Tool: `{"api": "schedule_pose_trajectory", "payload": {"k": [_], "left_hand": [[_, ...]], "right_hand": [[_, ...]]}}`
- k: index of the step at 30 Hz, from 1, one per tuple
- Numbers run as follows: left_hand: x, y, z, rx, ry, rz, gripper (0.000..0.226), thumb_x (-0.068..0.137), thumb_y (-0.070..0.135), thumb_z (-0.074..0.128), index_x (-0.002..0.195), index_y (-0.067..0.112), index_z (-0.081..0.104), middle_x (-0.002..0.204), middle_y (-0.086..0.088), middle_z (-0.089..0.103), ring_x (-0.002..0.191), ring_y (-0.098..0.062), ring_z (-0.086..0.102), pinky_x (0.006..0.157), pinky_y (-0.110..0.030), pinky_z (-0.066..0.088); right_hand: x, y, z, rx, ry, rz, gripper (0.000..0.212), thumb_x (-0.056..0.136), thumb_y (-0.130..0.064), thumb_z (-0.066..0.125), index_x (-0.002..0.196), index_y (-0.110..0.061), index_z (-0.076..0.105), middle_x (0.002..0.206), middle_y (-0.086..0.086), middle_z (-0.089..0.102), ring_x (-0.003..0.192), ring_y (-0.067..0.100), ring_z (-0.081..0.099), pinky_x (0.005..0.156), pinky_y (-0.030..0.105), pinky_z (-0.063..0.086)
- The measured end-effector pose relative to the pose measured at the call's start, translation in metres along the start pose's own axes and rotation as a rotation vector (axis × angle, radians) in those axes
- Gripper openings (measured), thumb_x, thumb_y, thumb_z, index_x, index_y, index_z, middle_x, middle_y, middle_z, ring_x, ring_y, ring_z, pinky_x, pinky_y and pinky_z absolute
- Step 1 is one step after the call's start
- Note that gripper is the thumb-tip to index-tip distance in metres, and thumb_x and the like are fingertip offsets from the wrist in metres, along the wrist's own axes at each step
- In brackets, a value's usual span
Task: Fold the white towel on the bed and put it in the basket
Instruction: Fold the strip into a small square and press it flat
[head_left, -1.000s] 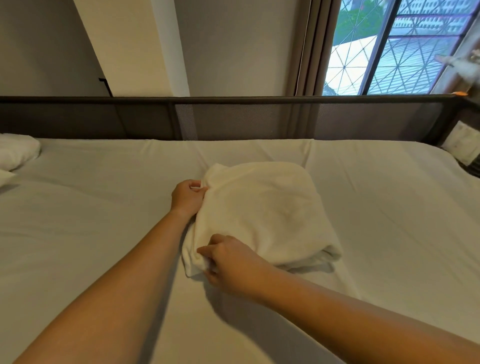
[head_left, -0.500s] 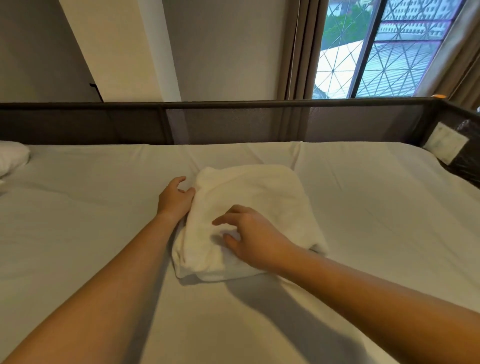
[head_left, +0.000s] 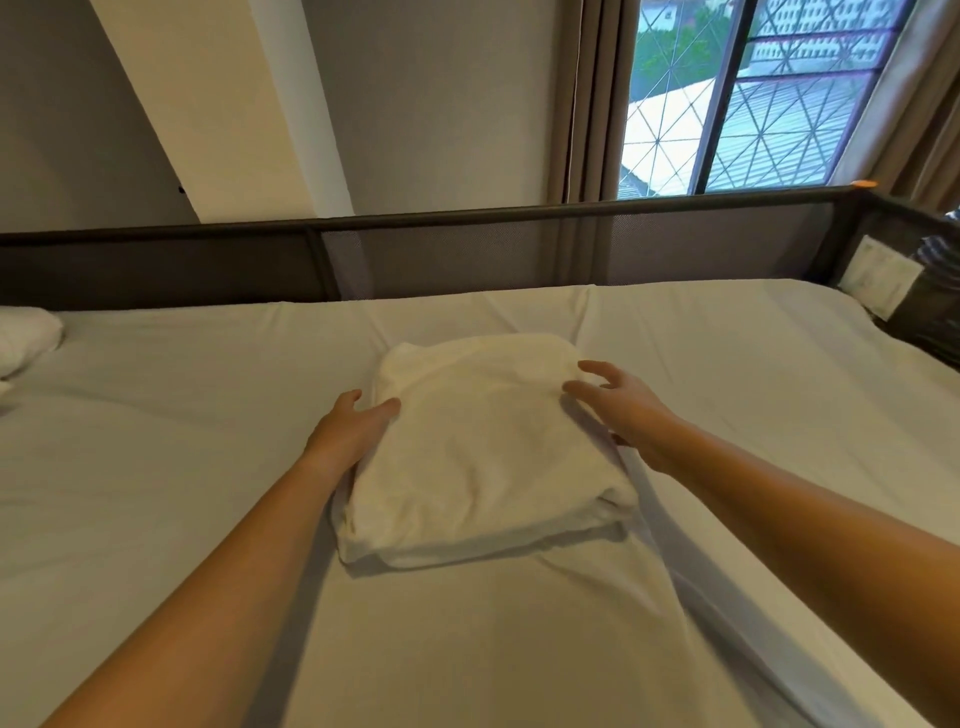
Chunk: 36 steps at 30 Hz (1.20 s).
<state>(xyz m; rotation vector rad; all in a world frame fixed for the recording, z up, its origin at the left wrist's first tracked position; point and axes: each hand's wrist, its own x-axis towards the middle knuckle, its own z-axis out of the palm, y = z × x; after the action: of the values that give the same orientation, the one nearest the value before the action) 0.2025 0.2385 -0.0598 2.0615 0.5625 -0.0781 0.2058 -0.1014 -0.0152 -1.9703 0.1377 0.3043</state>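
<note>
White towel (head_left: 483, 457) lies folded into a thick, roughly square pad on the bed (head_left: 208, 467). Stacked layers show along its near edge. The sheet is wrinkled just beside its near right corner.

Left hand (head_left: 348, 436): against the towel's left edge, about halfway along it. Fingers straight, tips resting on the towel's top surface, thumb lifted clear. Grip wide, holding nothing.

Right hand (head_left: 623, 410): at the towel's far right corner. Fingers spread and loosely curved, grip wide, nothing clasped. The heel of the hand is low against the towel's right edge. Cannot tell whether the fingertips touch the cloth or hover just above it.

Both forearms run in from the near side, one on each flank of the towel.

Beyond the towel: a dark mesh bed rail (head_left: 467, 249) along the far side of the bed. Well left of the towel: the end of a white pillow (head_left: 26, 338). Beyond and right of the towel: a window (head_left: 753, 104) with a curtain (head_left: 587, 104) on its left side.
</note>
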Motion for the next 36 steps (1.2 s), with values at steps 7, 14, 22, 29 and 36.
{"api": "schedule_pose_trajectory", "payload": {"k": [7,14,22,29,36], "left_hand": [[0.0,-0.007,0.002,-0.007,-0.018,0.062,0.086,0.076,0.066,0.066,0.154,0.044,0.036,0.144,-0.006,0.055,0.12,-0.032,0.062,0.102,-0.045,0.051],[-0.008,-0.005,0.008,-0.183,-0.09,0.126,0.077,0.087,0.047,0.076,0.154,0.043,0.039,0.149,0.0,0.051,0.126,-0.026,0.058,0.109,-0.043,0.048],[-0.015,-0.007,0.023,-0.094,-0.045,0.283,0.086,0.086,0.036,0.083,0.157,0.042,0.035,0.157,-0.003,0.037,0.138,-0.022,0.045,0.109,-0.032,0.04],[-0.029,-0.01,0.038,0.093,0.073,0.424,0.071,0.095,0.039,0.07,0.158,0.035,0.036,0.168,0.012,0.01,0.148,-0.015,0.032,0.11,-0.023,0.028],[-0.027,-0.009,0.037,0.093,0.015,0.384,0.072,0.091,0.045,0.074,0.155,0.031,0.044,0.164,0.008,0.028,0.149,-0.015,0.034,0.116,-0.028,0.029]], "right_hand": [[0.019,0.019,0.003,0.082,-0.045,0.044,0.066,0.096,-0.048,0.07,0.156,-0.038,0.043,0.149,0.009,0.057,0.116,0.032,0.069,0.105,0.054,0.057],[0.021,0.023,0.011,0.049,-0.036,-0.024,0.069,0.098,-0.053,0.067,0.159,-0.041,0.038,0.163,0.003,0.043,0.126,0.027,0.055,0.109,0.047,0.051],[0.02,0.016,0.021,-0.077,-0.05,-0.196,0.07,0.096,-0.053,0.071,0.157,-0.046,0.037,0.165,-0.003,0.035,0.142,0.032,0.044,0.118,0.053,0.043],[0.02,0.01,0.029,-0.224,-0.034,-0.244,0.075,0.09,-0.055,0.076,0.156,-0.04,0.042,0.162,0.002,0.037,0.145,0.032,0.042,0.121,0.056,0.039],[0.018,0.023,0.032,-0.225,0.001,-0.273,0.08,0.082,-0.061,0.081,0.152,-0.041,0.048,0.162,0.001,0.039,0.146,0.028,0.042,0.122,0.055,0.037]]}}
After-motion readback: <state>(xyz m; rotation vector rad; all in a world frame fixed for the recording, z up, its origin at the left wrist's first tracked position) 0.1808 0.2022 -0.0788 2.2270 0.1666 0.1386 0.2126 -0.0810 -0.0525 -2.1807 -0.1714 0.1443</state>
